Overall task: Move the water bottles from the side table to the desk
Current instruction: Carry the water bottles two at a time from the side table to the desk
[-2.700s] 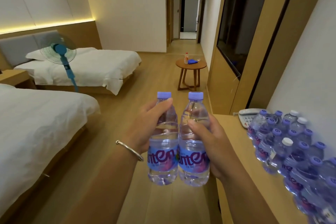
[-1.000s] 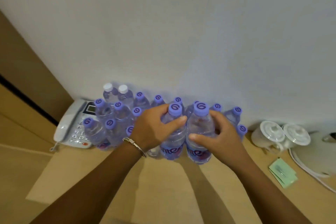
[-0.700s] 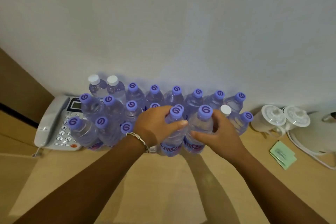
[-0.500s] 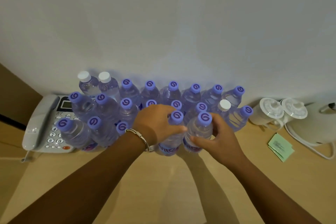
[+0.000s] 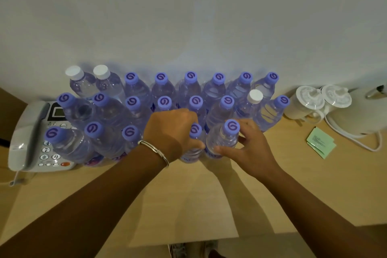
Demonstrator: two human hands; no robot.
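Note:
Several clear water bottles (image 5: 167, 90) with purple or white caps stand in rows against the wall on the wooden desk (image 5: 188, 199). Two more purple-capped bottles stand side by side at the front of the group. My left hand (image 5: 173, 132), a bracelet on its wrist, grips the left bottle (image 5: 195, 132) from the left, thumb across its front. My right hand (image 5: 249, 148) holds the right bottle (image 5: 224, 138), thumb in front and fingers behind. Both bottles appear to stand upright on the desk.
A grey desk phone (image 5: 31, 136) lies left of the bottles. Two white lidded cups (image 5: 312, 102), a white kettle (image 5: 360, 115) with its cord, and green packets (image 5: 320, 142) sit to the right. Bare desk surface lies in front, with shoes below its edge.
I carried the two bottles to the desk and lowered them at the front of the group. In the last half second the hands sank a little and the right fingers loosened.

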